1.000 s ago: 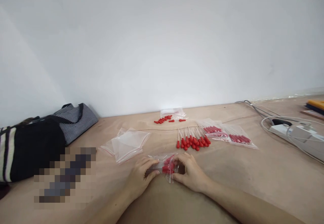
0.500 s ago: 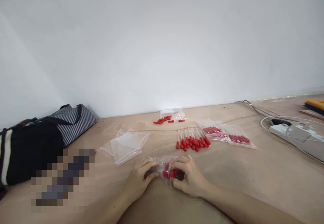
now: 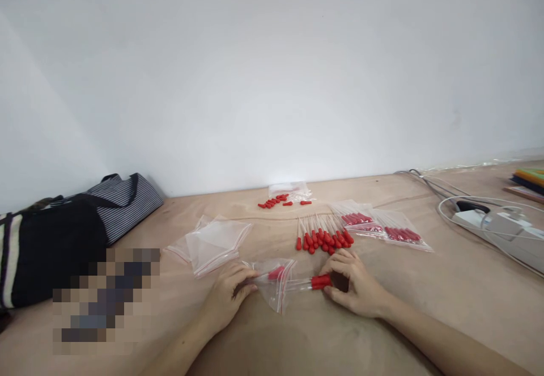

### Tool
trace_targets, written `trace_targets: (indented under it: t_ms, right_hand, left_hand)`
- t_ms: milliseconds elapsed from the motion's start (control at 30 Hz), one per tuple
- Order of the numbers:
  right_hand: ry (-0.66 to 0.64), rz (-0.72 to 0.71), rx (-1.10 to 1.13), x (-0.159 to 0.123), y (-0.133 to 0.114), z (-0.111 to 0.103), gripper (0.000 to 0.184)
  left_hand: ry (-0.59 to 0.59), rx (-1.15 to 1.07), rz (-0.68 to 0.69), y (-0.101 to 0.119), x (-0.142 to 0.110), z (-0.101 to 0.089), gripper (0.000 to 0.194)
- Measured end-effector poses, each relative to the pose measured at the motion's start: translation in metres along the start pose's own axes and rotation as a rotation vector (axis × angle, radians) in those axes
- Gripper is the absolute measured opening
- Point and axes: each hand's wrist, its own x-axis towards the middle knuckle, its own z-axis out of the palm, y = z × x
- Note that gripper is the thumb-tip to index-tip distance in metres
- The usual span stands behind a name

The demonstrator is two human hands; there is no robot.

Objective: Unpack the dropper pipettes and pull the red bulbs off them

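Right hand [image 3: 356,286] pinches red-bulbed droppers [image 3: 321,282], stems running left toward the clear bag [image 3: 270,296] left hand [image 3: 226,298] grips, tips indistinct.

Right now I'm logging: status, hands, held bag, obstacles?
Left hand pinching clear plastic zip bag, red bulb inside. Right hand holding clear-stemmed red-bulb droppers, stems at bag's mouth. Dropper pile beyond hands, not between.

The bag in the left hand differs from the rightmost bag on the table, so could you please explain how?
The held bag is in the left hand; the rightmost bag lies on the table. The held bag has red-ended pieces at its mouth, red ends outside in the right hand; the rightmost bag's red ends show inside. The held bag shows little red inside; the rightmost bag shows a row. Both are clear plastic.
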Motion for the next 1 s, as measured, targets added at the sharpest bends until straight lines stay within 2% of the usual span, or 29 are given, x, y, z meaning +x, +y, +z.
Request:
trace_targets:
  t_ms: [200,333,467,567,667,733,833,933,1000]
  right_hand:
    - [-0.097,0.008,-0.082,0.020,-0.020,0.002,0.032]
    - [-0.206,0.029,-0.085,0.032,-0.027,0.004,0.020]
    - [-0.291,0.171,-0.012,0.033,-0.021,-0.002,0.012]
    - [-0.330,0.233,-0.044,0.031,-0.016,-0.010,0.006]
    - [-0.370,0.248,-0.071,0.031,-0.014,-0.017,0.014]
    - [-0.369,0.274,-0.026,0.032,-0.013,-0.020,0.017]
    - [-0.302,0.362,0.095,0.040,-0.011,-0.022,0.017]
    - [-0.246,0.426,0.143,0.055,-0.011,-0.019,0.025]
    - [-0.236,0.437,0.133,0.070,-0.015,-0.015,0.033]
  left_hand:
    - [-0.019,0.001,0.005,-0.001,0.000,-0.002,0.018]
    - [-0.044,0.016,-0.026,-0.002,-0.001,-0.007,0.019]
    - [-0.071,0.005,-0.063,-0.005,-0.001,-0.013,0.020]
    - [-0.095,-0.007,-0.081,-0.008,0.000,-0.016,0.019]
    - [-0.102,-0.012,-0.090,-0.010,-0.001,-0.017,0.018]
    - [-0.106,-0.019,-0.082,-0.010,-0.002,-0.018,0.018]
    - [-0.086,0.006,-0.045,-0.007,-0.004,-0.021,0.021]
    - [0.040,0.013,-0.007,-0.001,0.003,-0.022,0.026]
    - [0.094,-0.064,-0.047,0.005,0.017,-0.020,0.023]
